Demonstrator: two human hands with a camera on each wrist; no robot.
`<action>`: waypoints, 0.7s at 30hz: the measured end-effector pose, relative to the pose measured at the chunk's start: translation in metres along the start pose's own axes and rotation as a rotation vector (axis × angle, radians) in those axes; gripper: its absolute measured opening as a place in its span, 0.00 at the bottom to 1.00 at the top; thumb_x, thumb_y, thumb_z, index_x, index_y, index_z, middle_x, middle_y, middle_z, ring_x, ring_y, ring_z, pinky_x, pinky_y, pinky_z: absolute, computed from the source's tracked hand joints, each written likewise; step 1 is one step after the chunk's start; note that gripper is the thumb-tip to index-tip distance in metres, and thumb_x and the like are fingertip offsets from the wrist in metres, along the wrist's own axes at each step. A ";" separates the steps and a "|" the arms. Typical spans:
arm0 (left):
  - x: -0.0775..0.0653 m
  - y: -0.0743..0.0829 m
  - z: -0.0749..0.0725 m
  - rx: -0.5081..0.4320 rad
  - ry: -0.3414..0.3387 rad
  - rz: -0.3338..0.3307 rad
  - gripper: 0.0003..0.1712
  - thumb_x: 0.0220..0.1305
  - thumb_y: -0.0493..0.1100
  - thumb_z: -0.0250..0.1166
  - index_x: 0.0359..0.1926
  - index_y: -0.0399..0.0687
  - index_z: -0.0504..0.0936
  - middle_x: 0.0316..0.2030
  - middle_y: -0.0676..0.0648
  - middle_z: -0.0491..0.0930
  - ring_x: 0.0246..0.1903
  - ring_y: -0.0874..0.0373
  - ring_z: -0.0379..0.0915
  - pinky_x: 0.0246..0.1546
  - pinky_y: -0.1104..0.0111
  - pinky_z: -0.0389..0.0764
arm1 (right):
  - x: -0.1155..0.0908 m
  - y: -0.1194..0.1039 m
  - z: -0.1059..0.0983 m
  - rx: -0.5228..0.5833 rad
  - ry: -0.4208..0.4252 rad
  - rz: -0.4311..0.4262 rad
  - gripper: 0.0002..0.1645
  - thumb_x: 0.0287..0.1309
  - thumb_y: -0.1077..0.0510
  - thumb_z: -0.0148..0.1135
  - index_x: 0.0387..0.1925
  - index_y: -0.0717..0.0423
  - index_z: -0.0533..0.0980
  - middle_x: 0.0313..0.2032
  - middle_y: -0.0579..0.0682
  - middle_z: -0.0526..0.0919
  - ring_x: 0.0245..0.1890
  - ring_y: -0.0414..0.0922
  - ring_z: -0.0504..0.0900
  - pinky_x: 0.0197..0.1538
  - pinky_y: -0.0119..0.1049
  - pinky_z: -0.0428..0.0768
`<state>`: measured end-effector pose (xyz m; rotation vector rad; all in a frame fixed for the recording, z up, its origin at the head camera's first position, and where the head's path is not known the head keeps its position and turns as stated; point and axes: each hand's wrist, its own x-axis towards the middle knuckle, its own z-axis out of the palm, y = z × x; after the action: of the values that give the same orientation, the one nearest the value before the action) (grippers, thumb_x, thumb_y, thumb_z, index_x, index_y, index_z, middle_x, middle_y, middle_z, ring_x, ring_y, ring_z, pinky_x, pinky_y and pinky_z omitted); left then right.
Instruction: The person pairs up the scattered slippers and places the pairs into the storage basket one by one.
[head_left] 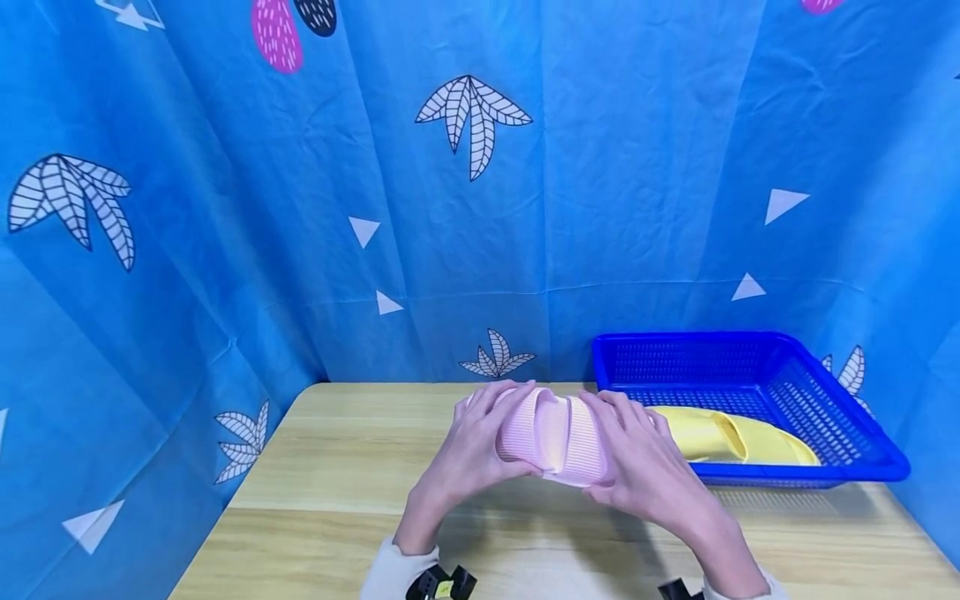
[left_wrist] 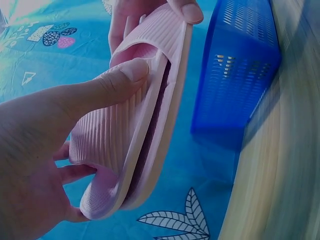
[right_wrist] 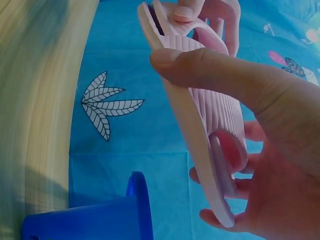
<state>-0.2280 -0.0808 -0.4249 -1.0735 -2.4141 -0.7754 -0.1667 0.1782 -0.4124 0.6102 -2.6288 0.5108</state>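
Note:
A pair of pink slippers (head_left: 553, 433) with ribbed straps is held up over the table between both hands, the two lying against each other. My left hand (head_left: 471, 442) grips one end, its thumb pressed on a ribbed strap (left_wrist: 107, 135) and its fingers wrapped around the far side. At the other end my right hand (head_left: 648, 462) holds on, with its thumb across the edge and fingers behind the slipper (right_wrist: 217, 112). A narrow dark gap shows between the two soles in the left wrist view.
A blue perforated plastic basket (head_left: 795, 473) stands at the right of the wooden table (head_left: 322, 467). Yellow slippers (head_left: 772, 443) lie inside it along the near wall. Behind and at the sides hangs a blue patterned curtain (head_left: 600, 183).

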 end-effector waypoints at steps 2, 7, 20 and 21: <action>-0.001 0.000 -0.001 -0.006 -0.013 -0.001 0.63 0.40 0.57 0.87 0.77 0.57 0.65 0.68 0.49 0.70 0.67 0.51 0.64 0.62 0.45 0.68 | 0.000 0.001 0.000 0.002 0.012 -0.012 0.73 0.25 0.44 0.91 0.74 0.55 0.62 0.63 0.57 0.71 0.61 0.57 0.71 0.58 0.63 0.70; -0.002 0.001 -0.003 0.007 -0.041 -0.010 0.64 0.41 0.54 0.87 0.78 0.58 0.63 0.69 0.49 0.68 0.67 0.51 0.64 0.63 0.46 0.68 | 0.000 0.002 0.001 0.003 0.023 -0.025 0.72 0.26 0.43 0.90 0.74 0.55 0.63 0.63 0.57 0.72 0.62 0.57 0.71 0.60 0.64 0.69; 0.000 0.006 0.000 0.001 -0.020 0.013 0.64 0.41 0.55 0.87 0.78 0.58 0.63 0.70 0.50 0.68 0.69 0.52 0.62 0.65 0.47 0.65 | 0.000 0.004 0.001 -0.016 0.041 -0.054 0.72 0.26 0.40 0.89 0.73 0.56 0.64 0.63 0.59 0.73 0.63 0.58 0.71 0.62 0.65 0.68; 0.000 0.005 0.000 -0.007 -0.019 0.011 0.63 0.41 0.55 0.87 0.78 0.58 0.64 0.70 0.50 0.68 0.69 0.52 0.62 0.66 0.47 0.65 | 0.000 0.004 0.002 -0.014 0.043 -0.057 0.71 0.26 0.40 0.89 0.73 0.56 0.64 0.63 0.59 0.73 0.63 0.58 0.71 0.62 0.64 0.68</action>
<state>-0.2240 -0.0777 -0.4228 -1.1003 -2.4213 -0.7742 -0.1693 0.1804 -0.4146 0.6602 -2.5644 0.4820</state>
